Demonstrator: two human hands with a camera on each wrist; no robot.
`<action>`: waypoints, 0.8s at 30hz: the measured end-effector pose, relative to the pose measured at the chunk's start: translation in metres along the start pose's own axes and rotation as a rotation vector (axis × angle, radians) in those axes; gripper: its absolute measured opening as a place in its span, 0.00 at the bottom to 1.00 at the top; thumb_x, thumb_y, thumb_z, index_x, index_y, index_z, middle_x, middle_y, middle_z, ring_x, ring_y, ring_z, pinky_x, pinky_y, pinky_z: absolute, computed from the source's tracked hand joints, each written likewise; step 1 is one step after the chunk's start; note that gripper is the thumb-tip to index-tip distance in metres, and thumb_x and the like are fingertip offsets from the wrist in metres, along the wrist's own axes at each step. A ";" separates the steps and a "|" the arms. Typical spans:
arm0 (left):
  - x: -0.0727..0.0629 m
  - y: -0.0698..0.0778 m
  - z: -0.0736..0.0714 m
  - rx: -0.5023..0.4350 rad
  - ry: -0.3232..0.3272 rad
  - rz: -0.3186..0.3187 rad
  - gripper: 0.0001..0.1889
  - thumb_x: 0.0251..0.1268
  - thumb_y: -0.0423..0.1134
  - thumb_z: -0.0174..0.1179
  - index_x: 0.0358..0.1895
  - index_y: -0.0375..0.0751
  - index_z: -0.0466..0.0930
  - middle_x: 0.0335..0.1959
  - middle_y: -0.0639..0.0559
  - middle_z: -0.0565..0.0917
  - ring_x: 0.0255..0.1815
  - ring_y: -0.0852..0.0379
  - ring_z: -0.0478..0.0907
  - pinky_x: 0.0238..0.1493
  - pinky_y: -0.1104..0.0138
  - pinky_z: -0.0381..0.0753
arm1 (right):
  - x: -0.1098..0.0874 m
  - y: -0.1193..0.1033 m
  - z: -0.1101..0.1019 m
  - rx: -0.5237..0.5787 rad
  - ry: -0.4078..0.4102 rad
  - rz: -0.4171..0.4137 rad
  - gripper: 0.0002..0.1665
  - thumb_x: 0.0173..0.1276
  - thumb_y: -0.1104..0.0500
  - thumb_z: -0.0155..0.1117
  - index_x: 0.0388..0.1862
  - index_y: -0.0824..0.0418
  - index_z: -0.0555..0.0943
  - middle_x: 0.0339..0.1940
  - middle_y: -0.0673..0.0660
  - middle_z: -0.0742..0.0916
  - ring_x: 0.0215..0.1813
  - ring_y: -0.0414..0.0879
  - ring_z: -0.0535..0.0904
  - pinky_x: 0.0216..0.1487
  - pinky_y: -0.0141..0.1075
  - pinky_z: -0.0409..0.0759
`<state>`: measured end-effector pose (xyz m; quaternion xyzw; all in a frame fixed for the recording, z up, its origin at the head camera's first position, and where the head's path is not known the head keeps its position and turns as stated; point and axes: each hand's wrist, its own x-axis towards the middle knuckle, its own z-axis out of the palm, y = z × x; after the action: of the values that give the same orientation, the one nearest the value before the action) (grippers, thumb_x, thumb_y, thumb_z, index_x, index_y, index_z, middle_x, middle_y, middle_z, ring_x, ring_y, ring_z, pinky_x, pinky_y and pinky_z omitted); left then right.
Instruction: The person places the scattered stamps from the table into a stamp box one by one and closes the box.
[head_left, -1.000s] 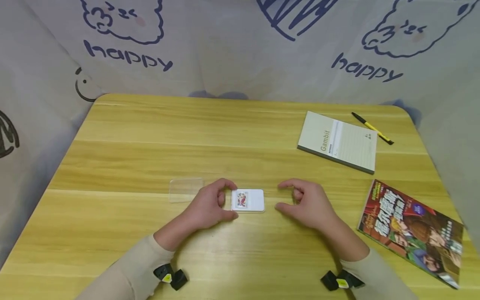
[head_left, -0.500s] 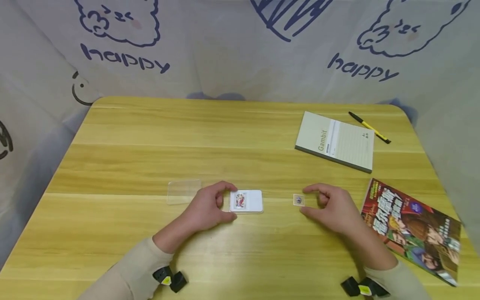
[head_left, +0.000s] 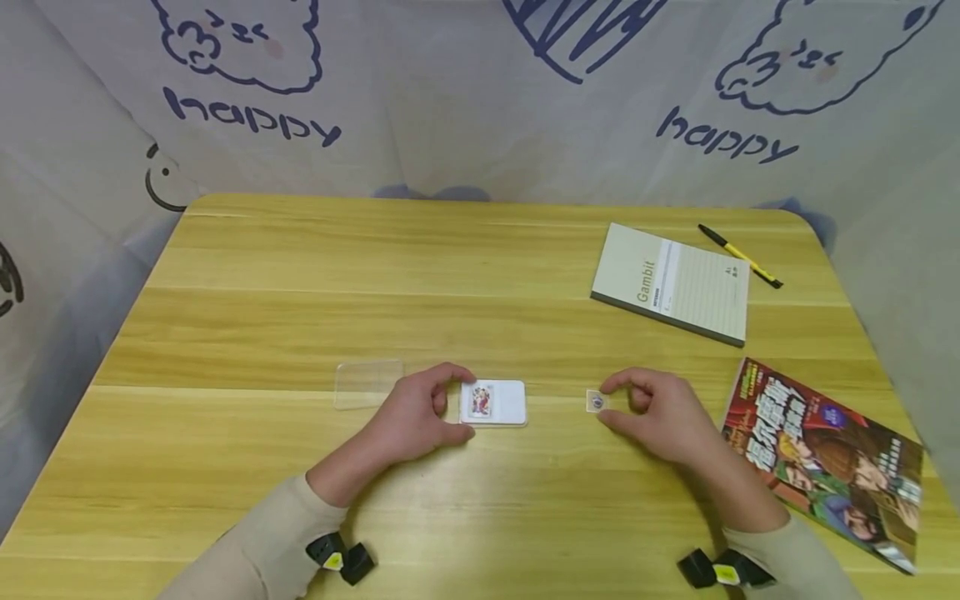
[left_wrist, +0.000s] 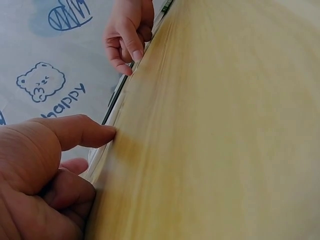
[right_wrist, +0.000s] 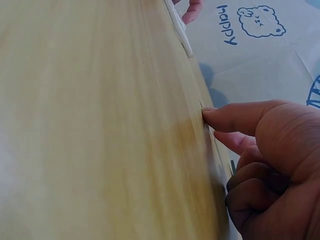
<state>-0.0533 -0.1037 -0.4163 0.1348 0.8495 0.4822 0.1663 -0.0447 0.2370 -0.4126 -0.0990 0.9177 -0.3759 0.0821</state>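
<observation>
A small flat white case lies on the table in the head view, with a colourful stamp on its left half. My left hand grips the case's left end, thumb on the near edge and forefinger on the far one. To the right, a little square stamp with a dark round motif lies flat at the fingertips of my right hand. Thumb and forefinger pinch it by its near and far edges. Partly behind the left hand is a thin clear plastic cover.
A Gambit notebook lies at the back right, with a yellow and black pen beside it. The magazine with a colourful cover sits right of my right forearm. A cloth with drawings hangs behind the table.
My right hand has moved right, away from the case, and a small stamp now shows at its fingertips. Over the last half second its fingers have closed in on the stamp. The left hand stays put.
</observation>
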 end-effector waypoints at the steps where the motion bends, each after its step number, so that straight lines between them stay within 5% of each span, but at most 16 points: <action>1: 0.000 0.000 0.000 0.004 -0.001 0.000 0.31 0.43 0.29 0.78 0.56 0.44 0.79 0.19 0.55 0.65 0.19 0.60 0.61 0.22 0.68 0.62 | 0.000 0.000 0.000 0.001 -0.005 -0.001 0.15 0.60 0.55 0.78 0.44 0.56 0.86 0.14 0.45 0.64 0.18 0.40 0.58 0.36 0.41 0.69; 24: 0.000 0.002 -0.002 0.029 -0.015 0.022 0.29 0.45 0.30 0.78 0.55 0.44 0.80 0.18 0.56 0.64 0.18 0.62 0.60 0.22 0.69 0.61 | 0.006 -0.001 0.007 0.114 0.019 -0.071 0.13 0.57 0.56 0.80 0.40 0.56 0.86 0.14 0.44 0.63 0.18 0.38 0.59 0.35 0.37 0.72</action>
<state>-0.0543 -0.1045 -0.4138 0.1500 0.8537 0.4705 0.1654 -0.0489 0.2302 -0.4173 -0.1232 0.8914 -0.4312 0.0657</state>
